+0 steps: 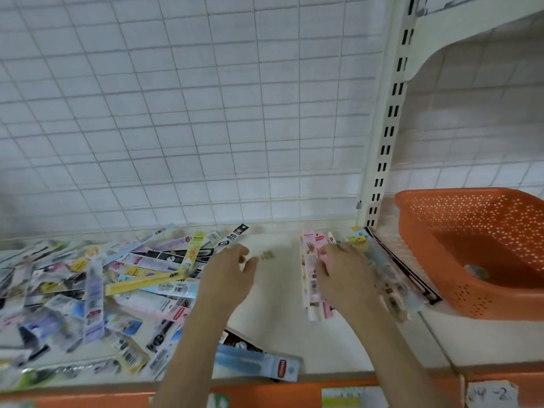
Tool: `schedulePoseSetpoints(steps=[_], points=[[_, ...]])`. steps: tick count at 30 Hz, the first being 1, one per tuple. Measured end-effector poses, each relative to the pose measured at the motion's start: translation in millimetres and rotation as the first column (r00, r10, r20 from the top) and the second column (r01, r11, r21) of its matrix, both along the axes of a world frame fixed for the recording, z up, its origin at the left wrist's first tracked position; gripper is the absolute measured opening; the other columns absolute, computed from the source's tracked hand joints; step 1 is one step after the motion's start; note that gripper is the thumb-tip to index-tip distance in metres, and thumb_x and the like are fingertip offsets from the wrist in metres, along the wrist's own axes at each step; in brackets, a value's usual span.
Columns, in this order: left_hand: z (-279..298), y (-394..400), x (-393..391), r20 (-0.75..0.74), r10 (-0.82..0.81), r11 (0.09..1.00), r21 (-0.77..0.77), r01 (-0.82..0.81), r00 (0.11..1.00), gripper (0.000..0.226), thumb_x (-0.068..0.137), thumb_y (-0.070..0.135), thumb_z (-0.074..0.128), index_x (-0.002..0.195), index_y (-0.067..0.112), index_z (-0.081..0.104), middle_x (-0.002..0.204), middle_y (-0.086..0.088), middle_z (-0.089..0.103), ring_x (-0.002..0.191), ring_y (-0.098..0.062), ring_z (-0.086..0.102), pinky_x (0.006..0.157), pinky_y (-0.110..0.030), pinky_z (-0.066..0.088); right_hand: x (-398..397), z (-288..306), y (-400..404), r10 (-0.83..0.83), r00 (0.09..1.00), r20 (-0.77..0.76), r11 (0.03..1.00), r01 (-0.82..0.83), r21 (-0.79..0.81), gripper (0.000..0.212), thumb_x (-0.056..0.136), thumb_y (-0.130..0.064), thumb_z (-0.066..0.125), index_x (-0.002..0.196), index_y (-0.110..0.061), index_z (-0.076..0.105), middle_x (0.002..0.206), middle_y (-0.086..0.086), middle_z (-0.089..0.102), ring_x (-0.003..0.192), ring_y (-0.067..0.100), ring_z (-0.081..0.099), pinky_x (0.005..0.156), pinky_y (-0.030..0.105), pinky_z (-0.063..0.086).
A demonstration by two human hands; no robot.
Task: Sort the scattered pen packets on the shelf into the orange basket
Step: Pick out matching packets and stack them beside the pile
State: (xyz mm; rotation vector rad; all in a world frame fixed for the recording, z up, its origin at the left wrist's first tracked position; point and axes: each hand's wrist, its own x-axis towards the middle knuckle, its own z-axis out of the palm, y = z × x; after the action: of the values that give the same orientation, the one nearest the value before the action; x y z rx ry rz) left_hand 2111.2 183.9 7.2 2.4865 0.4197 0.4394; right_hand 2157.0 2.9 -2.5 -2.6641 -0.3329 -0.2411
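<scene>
Several pen packets [97,290] lie scattered in a heap over the left half of the white shelf [279,313]. A smaller bunch of pink and patterned packets [312,278] lies lengthwise at the right, beside the orange basket [482,301]. My right hand [347,275] lies on this bunch, fingers curled onto the packets, its grip blurred. My left hand [229,272] hovers over the bare shelf at the heap's right edge, fingers loosely curled and holding nothing. The basket holds only a small round thing [477,272].
A white wire grid [206,113] backs the shelf. A slotted upright post [382,148] stands between the two shelf bays. One blue packet [259,363] lies at the front edge, above an orange price rail [265,393]. A small scrap [267,255] lies between my hands.
</scene>
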Motion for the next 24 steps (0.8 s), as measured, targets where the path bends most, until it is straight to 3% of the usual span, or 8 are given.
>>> schedulePoseSetpoints(steps=[3, 8, 13, 16, 20, 22, 24], points=[[2, 45, -33, 0.056, 0.076, 0.995, 0.053, -0.079, 0.996, 0.024, 0.091, 0.025, 0.055, 0.108, 0.012, 0.066, 0.099, -0.006, 0.071, 0.094, -0.025, 0.065, 0.078, -0.029, 0.046, -11, -1, 33, 0.080, 0.997, 0.022, 0.995, -0.081, 0.050, 0.032, 0.095, -0.028, 0.043, 0.123, -0.018, 0.056, 0.121, 0.004, 0.059, 0.118, 0.022, 0.048, 0.095, 0.033, 0.043], [-3, 115, -77, 0.036, 0.216, 0.973, 0.078, -0.218, 0.976, 0.028, 0.093, 0.022, 0.052, 0.116, 0.009, 0.062, 0.097, -0.008, 0.070, 0.078, -0.021, 0.060, 0.067, -0.026, 0.042, -32, -2, 76, 0.193, 0.981, 0.013, 0.979, -0.193, 0.064, 0.030, 0.097, -0.026, 0.042, 0.122, -0.019, 0.056, 0.119, 0.000, 0.061, 0.114, 0.018, 0.051, 0.096, 0.030, 0.042], [-10, 173, -114, -0.011, 0.284, 0.957, 0.063, -0.283, 0.959, 0.026, 0.094, 0.024, 0.052, 0.114, 0.011, 0.062, 0.083, -0.006, 0.069, 0.066, -0.020, 0.058, 0.058, -0.026, 0.043, -49, -2, 129, 0.248, 0.969, 0.016, 0.968, -0.248, 0.033, 0.024, 0.097, -0.024, 0.039, 0.105, -0.017, 0.061, 0.097, 0.000, 0.064, 0.091, 0.016, 0.055, 0.075, 0.028, 0.043], [-9, 201, -131, -0.021, 0.297, 0.954, 0.054, -0.296, 0.955, 0.025, 0.093, 0.024, 0.052, 0.114, 0.013, 0.063, 0.091, -0.008, 0.072, 0.067, -0.021, 0.058, 0.060, -0.027, 0.041, -58, 2, 163, 0.276, 0.961, 0.030, 0.960, -0.277, 0.030, 0.023, 0.097, -0.022, 0.040, 0.097, -0.017, 0.062, 0.090, 0.000, 0.065, 0.084, 0.017, 0.056, 0.072, 0.030, 0.045], [-7, 241, -150, -0.038, 0.283, 0.959, 0.015, -0.282, 0.958, 0.026, 0.094, 0.023, 0.052, 0.115, 0.011, 0.062, 0.079, -0.003, 0.065, 0.058, -0.015, 0.060, 0.054, -0.026, 0.046, -70, 6, 213, 0.315, 0.949, 0.028, 0.949, -0.314, -0.033, 0.021, 0.096, -0.023, 0.040, 0.093, -0.017, 0.060, 0.084, 0.000, 0.063, 0.073, 0.017, 0.051, 0.061, 0.030, 0.039], [-7, 262, -158, -0.051, 0.283, 0.959, 0.031, -0.282, 0.958, 0.025, 0.094, 0.024, 0.051, 0.113, 0.012, 0.063, 0.074, -0.002, 0.064, 0.058, -0.014, 0.058, 0.049, -0.022, 0.042, -74, 3, 238, 0.351, 0.936, 0.020, 0.935, -0.349, -0.070, 0.023, 0.098, -0.024, 0.038, 0.100, -0.017, 0.060, 0.094, 0.002, 0.061, 0.083, 0.018, 0.052, 0.066, 0.028, 0.039], [-5, 279, -165, -0.066, 0.281, 0.959, 0.048, -0.279, 0.957, 0.023, 0.094, 0.026, 0.052, 0.110, 0.014, 0.063, 0.072, -0.002, 0.065, 0.062, -0.019, 0.060, 0.051, -0.026, 0.043, -74, -2, 260, 0.392, 0.920, 0.023, 0.915, -0.387, -0.116, 0.028, 0.098, -0.023, 0.038, 0.118, -0.017, 0.057, 0.115, 0.002, 0.055, 0.108, 0.020, 0.049, 0.087, 0.028, 0.041]])
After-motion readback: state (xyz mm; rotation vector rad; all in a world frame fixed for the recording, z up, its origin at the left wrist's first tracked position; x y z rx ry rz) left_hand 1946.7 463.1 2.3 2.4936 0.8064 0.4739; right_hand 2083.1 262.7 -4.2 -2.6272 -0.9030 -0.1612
